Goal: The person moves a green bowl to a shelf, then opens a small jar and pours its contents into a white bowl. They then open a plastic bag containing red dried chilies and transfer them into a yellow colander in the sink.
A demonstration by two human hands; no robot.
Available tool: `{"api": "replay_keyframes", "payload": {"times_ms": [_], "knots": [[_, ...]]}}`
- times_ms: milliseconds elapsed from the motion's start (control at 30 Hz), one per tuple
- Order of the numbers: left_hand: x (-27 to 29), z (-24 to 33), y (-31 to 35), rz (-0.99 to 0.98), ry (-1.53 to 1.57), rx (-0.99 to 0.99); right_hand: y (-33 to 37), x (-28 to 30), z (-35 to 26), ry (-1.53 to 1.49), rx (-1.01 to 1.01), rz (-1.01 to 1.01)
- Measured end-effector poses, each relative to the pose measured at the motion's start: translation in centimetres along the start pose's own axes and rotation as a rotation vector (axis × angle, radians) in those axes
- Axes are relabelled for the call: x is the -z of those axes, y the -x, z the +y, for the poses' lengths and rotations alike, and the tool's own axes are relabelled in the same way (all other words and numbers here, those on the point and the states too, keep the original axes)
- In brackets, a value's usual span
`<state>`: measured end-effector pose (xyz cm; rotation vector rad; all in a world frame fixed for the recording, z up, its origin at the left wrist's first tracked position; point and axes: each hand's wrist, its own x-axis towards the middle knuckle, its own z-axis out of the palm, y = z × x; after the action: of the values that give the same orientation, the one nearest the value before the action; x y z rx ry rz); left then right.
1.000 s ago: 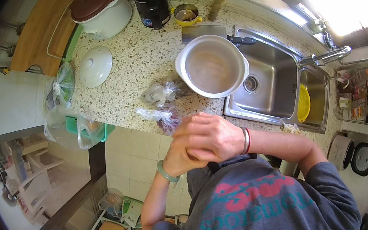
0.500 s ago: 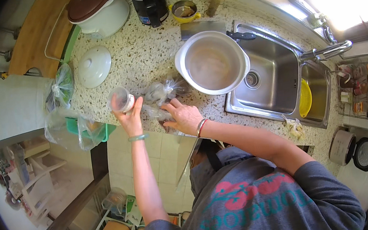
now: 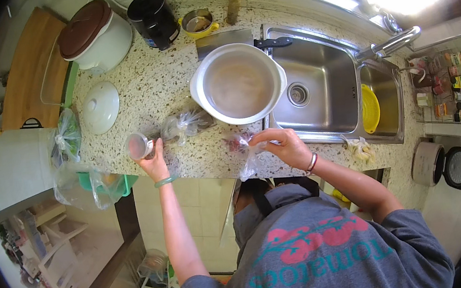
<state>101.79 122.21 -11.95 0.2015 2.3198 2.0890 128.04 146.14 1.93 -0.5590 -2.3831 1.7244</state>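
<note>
My left hand point(image 3: 154, 163) is closed around a small clear plastic container point(image 3: 138, 146), held at the counter's front edge. Just beyond it, a knotted clear bag point(image 3: 181, 127) with dark contents lies on the speckled counter. My right hand point(image 3: 289, 149) pinches the top of another clear plastic bag point(image 3: 248, 156), which holds something reddish I cannot make out. Behind this bag stands a white pot point(image 3: 197, 93) with cloudy, brownish liquid inside. Its near rim is a short way from my right fingers.
A cleaver point(image 3: 224, 42) lies behind the pot, its black handle reaching over the steel sink point(image 3: 321, 84). A white lid point(image 3: 101, 107), a black kettle point(image 3: 153, 18), a lidded cooker point(image 3: 108, 41) and a yellow-handled bowl point(image 3: 198, 23) occupy the left and back. Bags hang at the left edge.
My right hand has moved right, away from the knotted bag, with the reddish bag in its fingers. My left hand still holds the container, now tilted differently. The whole view has shifted slightly.
</note>
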Motion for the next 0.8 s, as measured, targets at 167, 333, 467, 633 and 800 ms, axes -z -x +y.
{"api": "replay_keyframes", "payload": {"times_ms": [167, 333, 467, 633, 800], "knots": [[0.3, 2.0, -0.6, 0.007, -0.002, 0.007, 1.8, 1.7, 0.0, -0.164, -0.144, 0.063], [1.0, 1.4, -1.7, -0.027, -0.075, -0.027, 2.9, 2.3, 0.2, -0.335, -0.165, 0.076], [1.4, 2.4, -0.3, -0.039, -0.041, -0.015, 3.7, 3.9, -0.7, -0.490, -0.217, 0.085], [0.5, 6.6, 5.1, 0.204, -0.112, -0.084, 5.1, 5.8, 0.2, -0.559, -0.261, 0.148], [-11.0, 19.0, 16.6, -0.656, -0.265, -0.337, 6.9, 6.8, 0.9, -0.562, -0.296, 0.210]]}}
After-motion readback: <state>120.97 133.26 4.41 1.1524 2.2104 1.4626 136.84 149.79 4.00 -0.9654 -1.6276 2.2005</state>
